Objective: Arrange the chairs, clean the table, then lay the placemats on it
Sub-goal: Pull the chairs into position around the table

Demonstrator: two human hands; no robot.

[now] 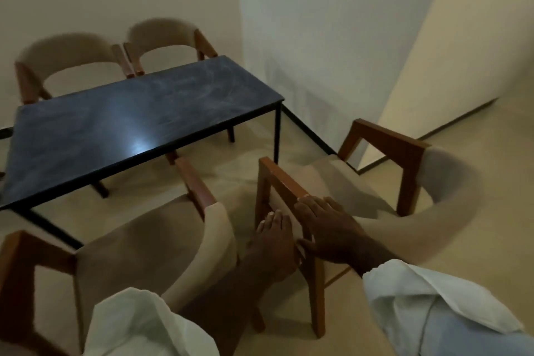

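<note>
While both hands lie on its brown wooden armrest [278, 180], the beige-upholstered, brown-framed armchair [450, 179] stands lower right of frame, apart from the dark rectangular slab-top table [115, 121] at left. Left hand [273, 243], right hand [328, 230]: fingers straight, gripping nothing. Judged rigid, fairly heavy; take by armrests

No words, numbers or signs can be read here. The table [138, 115] top, the chairs [450, 182] and the walls [318, 37] show no letters or labels.
</note>
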